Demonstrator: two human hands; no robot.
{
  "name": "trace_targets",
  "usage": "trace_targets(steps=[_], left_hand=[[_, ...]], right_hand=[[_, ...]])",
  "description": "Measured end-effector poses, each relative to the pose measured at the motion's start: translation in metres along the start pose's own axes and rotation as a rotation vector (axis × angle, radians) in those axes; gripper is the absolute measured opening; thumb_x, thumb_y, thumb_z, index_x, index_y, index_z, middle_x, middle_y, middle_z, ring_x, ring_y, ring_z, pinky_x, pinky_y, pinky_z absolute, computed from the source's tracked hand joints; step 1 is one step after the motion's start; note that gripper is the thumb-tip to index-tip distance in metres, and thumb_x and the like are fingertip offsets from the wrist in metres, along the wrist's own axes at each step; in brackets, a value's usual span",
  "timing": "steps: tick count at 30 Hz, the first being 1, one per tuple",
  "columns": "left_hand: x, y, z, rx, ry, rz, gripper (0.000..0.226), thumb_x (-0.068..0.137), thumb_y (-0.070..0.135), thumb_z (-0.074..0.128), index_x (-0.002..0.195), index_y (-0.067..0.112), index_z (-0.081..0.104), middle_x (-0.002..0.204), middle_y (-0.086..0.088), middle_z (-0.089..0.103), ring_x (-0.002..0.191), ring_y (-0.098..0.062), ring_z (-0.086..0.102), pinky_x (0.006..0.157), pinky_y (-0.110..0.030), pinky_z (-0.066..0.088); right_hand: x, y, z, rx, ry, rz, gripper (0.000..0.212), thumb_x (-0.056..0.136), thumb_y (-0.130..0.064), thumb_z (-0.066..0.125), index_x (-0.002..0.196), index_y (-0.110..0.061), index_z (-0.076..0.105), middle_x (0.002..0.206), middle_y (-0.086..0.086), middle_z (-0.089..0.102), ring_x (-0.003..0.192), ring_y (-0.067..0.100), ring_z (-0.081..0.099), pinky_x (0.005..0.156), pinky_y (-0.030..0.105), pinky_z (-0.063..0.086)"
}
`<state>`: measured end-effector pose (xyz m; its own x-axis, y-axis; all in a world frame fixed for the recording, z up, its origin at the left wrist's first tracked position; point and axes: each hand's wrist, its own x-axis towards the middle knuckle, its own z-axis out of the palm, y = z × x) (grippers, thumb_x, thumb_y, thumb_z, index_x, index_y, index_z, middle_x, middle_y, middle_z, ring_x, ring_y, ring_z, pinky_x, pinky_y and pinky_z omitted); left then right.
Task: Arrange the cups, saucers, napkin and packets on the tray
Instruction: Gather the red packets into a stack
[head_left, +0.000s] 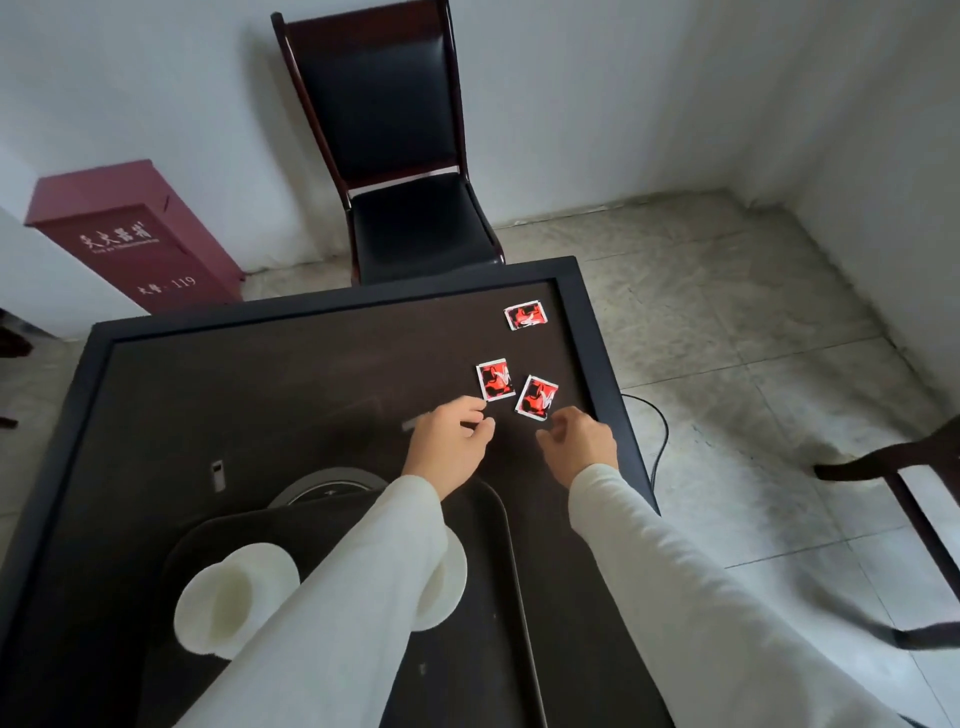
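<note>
Hands reaching for packets beyond the tray.

Left hand and right hand hover over the table, fingers loosely curled and holding nothing, just short of two packets; a third packet lies farther off. Judged: both reach out because the packets sit outside the tray. The sleeves partly cover a cup and a saucer on the tray; no napkin is discernible.

Hands near two packets; cup on tray.
</note>
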<state>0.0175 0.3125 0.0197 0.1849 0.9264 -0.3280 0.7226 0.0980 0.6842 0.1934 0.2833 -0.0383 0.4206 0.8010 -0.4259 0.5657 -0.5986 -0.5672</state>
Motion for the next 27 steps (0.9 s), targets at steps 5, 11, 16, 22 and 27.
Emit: trace_targets(steps=[5,11,16,22,27], left_hand=[[0.032,-0.001,0.014,-0.032,0.009,-0.045,0.032,0.100,0.025,0.063,0.131,0.020,0.066,0.122,0.003,0.074,0.093,-0.002,0.062,0.072,-0.009,0.042],[0.049,-0.009,0.030,-0.056,-0.010,-0.089,0.031,0.099,0.026,0.064,0.129,0.022,0.067,0.116,0.006,0.075,0.080,0.008,0.060,0.070,-0.007,0.040],[0.055,-0.013,0.039,-0.086,-0.030,-0.113,0.032,0.100,0.025,0.064,0.131,0.020,0.066,0.118,0.004,0.075,0.093,-0.002,0.064,0.077,-0.013,0.045],[0.054,-0.014,0.039,-0.146,-0.033,-0.146,0.032,0.100,0.023,0.063,0.132,0.020,0.066,0.122,0.001,0.074,0.107,-0.012,0.068,0.099,-0.037,0.057],[0.046,-0.016,0.031,-0.192,-0.025,-0.175,0.031,0.100,0.024,0.063,0.131,0.021,0.066,0.124,-0.001,0.072,0.112,-0.015,0.068,0.100,-0.043,0.058]], right_hand=[[0.050,-0.003,0.005,0.018,0.029,0.048,0.029,0.093,-0.033,0.067,0.113,-0.012,0.062,0.109,0.009,0.071,0.107,0.032,0.063,0.087,0.036,0.050],[0.082,-0.007,0.015,-0.005,0.034,0.018,0.057,0.084,-0.038,0.079,0.127,-0.011,0.055,0.124,0.013,0.060,0.116,0.034,0.059,0.094,0.041,0.048],[0.089,-0.003,0.022,0.016,0.032,-0.018,0.058,0.079,-0.036,0.086,0.126,-0.016,0.059,0.124,0.009,0.056,0.111,0.028,0.061,0.093,0.036,0.049],[0.091,-0.002,0.021,0.038,0.042,-0.037,0.051,0.076,-0.032,0.089,0.115,-0.016,0.061,0.118,0.007,0.058,0.104,0.023,0.060,0.088,0.030,0.049],[0.089,-0.001,0.014,0.123,-0.028,-0.018,0.039,0.078,-0.029,0.087,0.107,-0.021,0.062,0.102,0.002,0.067,0.090,0.017,0.063,0.070,0.021,0.046]])
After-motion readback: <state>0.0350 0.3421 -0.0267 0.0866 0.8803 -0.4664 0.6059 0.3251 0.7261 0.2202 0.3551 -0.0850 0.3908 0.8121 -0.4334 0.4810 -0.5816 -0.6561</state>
